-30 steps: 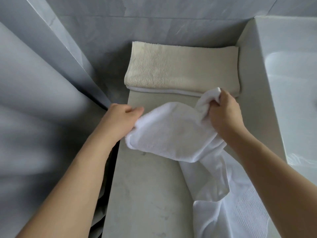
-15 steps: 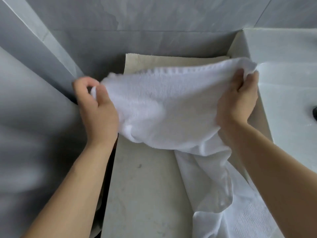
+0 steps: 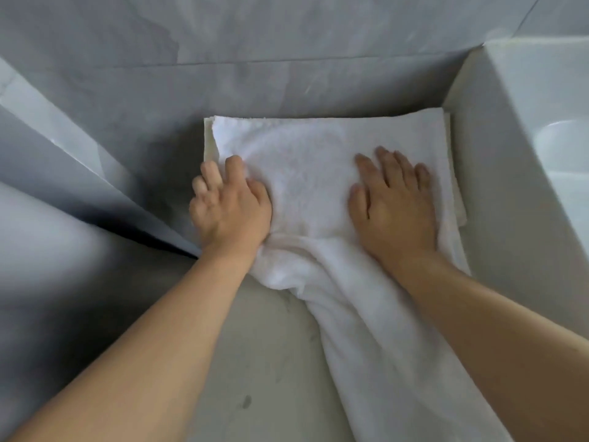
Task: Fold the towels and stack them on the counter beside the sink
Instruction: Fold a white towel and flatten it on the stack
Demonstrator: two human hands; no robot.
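Two towels, one white towel (image 3: 318, 173) over one cream towel (image 3: 208, 138); two hands; one sink (image 3: 541, 129).

Cream towel (image 3: 208, 145) mostly under white towel (image 3: 306, 173)

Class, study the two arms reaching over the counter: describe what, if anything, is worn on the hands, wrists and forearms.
Nothing is worn: the left hand and right hand are bare, without gloves, rings, watch or bracelets visible. Both forearms are uncovered to the picture's edge; no sleeve shows.

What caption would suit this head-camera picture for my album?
Both hands, left and right, press a white towel flat onto a cream towel beside the sink.
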